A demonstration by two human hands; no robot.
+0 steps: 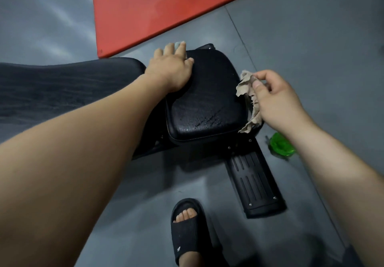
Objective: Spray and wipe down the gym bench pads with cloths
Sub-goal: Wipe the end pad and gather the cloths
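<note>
Pinching a crumpled beige cloth (246, 88) between thumb and curled fingers, the right hand (276, 98) is held at the right edge of the black seat pad (207, 100), with the cloth's loose tail hanging against the pad's side. The left hand (172, 69) is laid flat on the far left corner, fingers spread. A pale scrap shows between them, and what it is cannot be told. The near part of the pad looks wet and cracked. The cloth would best be bunched fuller into the palm, pressed flat and drawn across in overlapping strokes, the pad being braced meanwhile. A green object (281, 146) lies on the floor (311, 38) nearby.
</note>
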